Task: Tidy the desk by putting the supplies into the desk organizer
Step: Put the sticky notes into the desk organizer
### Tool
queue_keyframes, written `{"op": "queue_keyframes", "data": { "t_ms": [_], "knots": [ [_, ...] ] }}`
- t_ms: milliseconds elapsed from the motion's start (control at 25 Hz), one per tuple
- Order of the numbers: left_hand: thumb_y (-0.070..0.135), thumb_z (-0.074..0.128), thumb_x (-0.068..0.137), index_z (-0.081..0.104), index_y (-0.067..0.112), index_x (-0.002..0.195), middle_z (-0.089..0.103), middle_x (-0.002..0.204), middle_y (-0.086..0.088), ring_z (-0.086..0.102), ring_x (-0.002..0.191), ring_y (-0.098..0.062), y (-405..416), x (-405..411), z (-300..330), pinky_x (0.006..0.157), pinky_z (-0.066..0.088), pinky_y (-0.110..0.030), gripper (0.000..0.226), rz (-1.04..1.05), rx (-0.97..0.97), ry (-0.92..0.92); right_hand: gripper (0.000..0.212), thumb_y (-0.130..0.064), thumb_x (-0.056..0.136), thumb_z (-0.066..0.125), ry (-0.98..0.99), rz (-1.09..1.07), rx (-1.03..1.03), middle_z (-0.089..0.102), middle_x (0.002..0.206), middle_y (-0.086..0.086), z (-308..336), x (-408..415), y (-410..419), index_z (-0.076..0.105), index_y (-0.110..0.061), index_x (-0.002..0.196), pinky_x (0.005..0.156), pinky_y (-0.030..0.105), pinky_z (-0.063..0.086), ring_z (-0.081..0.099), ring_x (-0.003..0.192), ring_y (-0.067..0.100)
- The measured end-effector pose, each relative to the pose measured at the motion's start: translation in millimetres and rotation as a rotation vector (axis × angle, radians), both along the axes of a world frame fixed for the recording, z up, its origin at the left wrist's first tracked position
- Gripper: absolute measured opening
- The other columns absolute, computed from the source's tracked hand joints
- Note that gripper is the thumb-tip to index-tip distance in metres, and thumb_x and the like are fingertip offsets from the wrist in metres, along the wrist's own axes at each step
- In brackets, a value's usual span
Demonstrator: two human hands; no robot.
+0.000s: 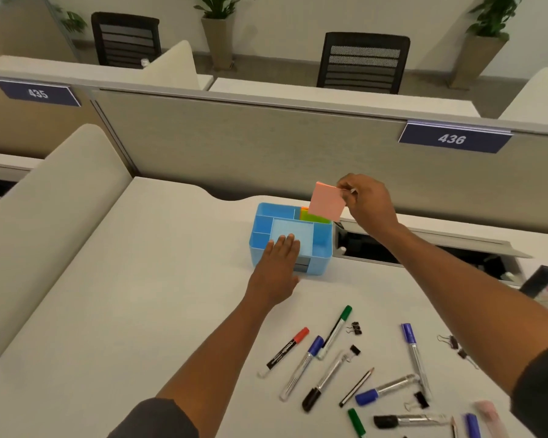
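chairs point(363, 63) | potted plants point(217, 25) | partition point(266, 147) | labels 435 point(38, 93), 436 point(452, 139)

right hand point(367, 200) pinches pink sticky pad point(326, 202) above organizer point(321, 248) | left hand point(279, 257) flat on organizer

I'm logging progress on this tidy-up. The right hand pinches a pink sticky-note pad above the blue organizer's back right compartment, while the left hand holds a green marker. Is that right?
Not quite. In the head view the left hand holds no marker: it rests flat on the blue organizer, fingers straight. The green marker lies on the desk. The right hand does pinch the pink sticky-note pad above that compartment.
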State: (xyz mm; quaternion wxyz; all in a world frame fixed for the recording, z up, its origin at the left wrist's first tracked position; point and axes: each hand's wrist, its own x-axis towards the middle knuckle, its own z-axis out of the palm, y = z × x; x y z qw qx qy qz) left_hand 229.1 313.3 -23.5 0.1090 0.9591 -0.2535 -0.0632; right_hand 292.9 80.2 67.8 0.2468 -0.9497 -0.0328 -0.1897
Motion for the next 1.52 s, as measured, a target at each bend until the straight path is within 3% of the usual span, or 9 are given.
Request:
{"op": "queue_keyframes", "data": {
  "t_ms": [720, 880, 1040, 1200, 1520],
  "knots": [
    [0.045, 0.054, 0.094, 0.000, 0.022, 0.154, -0.007, 0.162, 0.004, -0.011, 0.148, -0.015, -2.3, 0.7, -23.5, 0.112, -0.016, -0.031, 0.084, 0.043, -0.026, -0.064, 0.012, -0.014, 0.091, 0.056, 0.072, 0.005, 0.009, 0.069, 0.098, 0.001, -40.1, 55.6, 22.8, 0.066, -0.019, 0.098, 0.074, 0.035, 0.051, 0.060, 0.088, 0.018],
    [0.046, 0.055, 0.092, 0.004, 0.020, 0.155, -0.002, 0.162, 0.002, -0.007, 0.149, -0.017, -3.8, 0.9, -26.3, 0.115, -0.012, -0.034, 0.085, 0.045, -0.037, -0.062, 0.009, -0.019, 0.090, 0.057, 0.151, -0.065, 0.028, 0.071, 0.092, 0.000, -53.4, 49.0, 18.3, 0.066, -0.021, 0.094, 0.068, 0.033, 0.053, 0.062, 0.082, 0.018],
    [0.046, 0.056, 0.092, 0.005, 0.021, 0.155, -0.001, 0.162, 0.002, -0.005, 0.149, -0.017, -3.2, 1.7, -29.1, 0.117, -0.009, -0.035, 0.084, 0.042, -0.044, -0.068, 0.013, -0.023, 0.092, 0.059, 0.230, -0.108, -0.061, 0.071, 0.097, 0.000, -66.7, 39.8, 18.6, 0.070, -0.021, 0.099, 0.067, 0.026, 0.045, 0.061, 0.083, 0.019],
    [0.046, 0.055, 0.093, 0.007, 0.022, 0.155, 0.000, 0.162, 0.004, -0.003, 0.149, -0.017, -4.5, 2.1, -30.2, 0.117, -0.006, -0.035, 0.082, 0.056, -0.066, -0.066, 0.006, -0.022, 0.090, 0.062, 0.263, -0.118, -0.115, 0.070, 0.097, -0.001, -71.9, 39.4, 22.3, 0.067, -0.024, 0.092, 0.070, 0.032, 0.053, 0.059, 0.081, 0.016],
    [0.046, 0.052, 0.094, 0.002, 0.022, 0.155, -0.005, 0.162, 0.004, -0.008, 0.148, -0.016, -4.2, 0.4, -27.6, 0.115, -0.013, -0.031, 0.082, 0.046, -0.039, -0.056, 0.019, -0.024, 0.089, 0.068, 0.295, -0.149, -0.087, 0.068, 0.110, 0.001, -68.9, 30.7, 20.1, 0.065, -0.021, 0.108, 0.075, 0.029, 0.049, 0.061, 0.092, 0.018]
  ]
}}
